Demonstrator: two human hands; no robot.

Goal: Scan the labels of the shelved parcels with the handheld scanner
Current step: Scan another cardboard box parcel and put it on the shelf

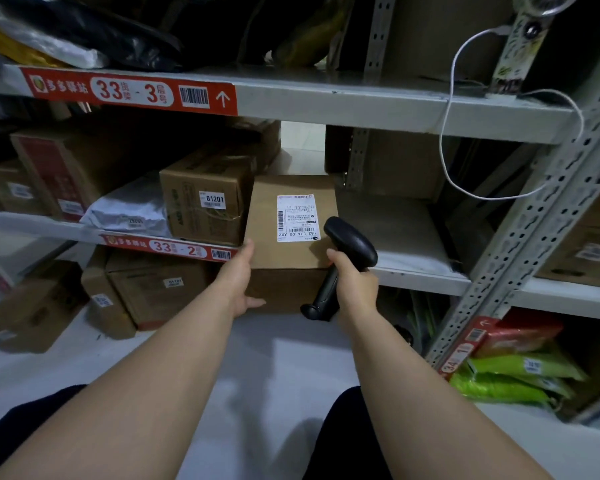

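Right hand [355, 284]: wrapped round the scanner [347, 252], head aimed at the label [298, 218].
Left hand [241, 271]: steadying the box [290, 223] at the shelf [420, 277] edge.
Progress: this scan under way; other boxes [207, 199] apparently remain.

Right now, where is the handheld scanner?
Centre-right in the head view: the right hand grips the scanner, its head over the brown box, beside the white label.
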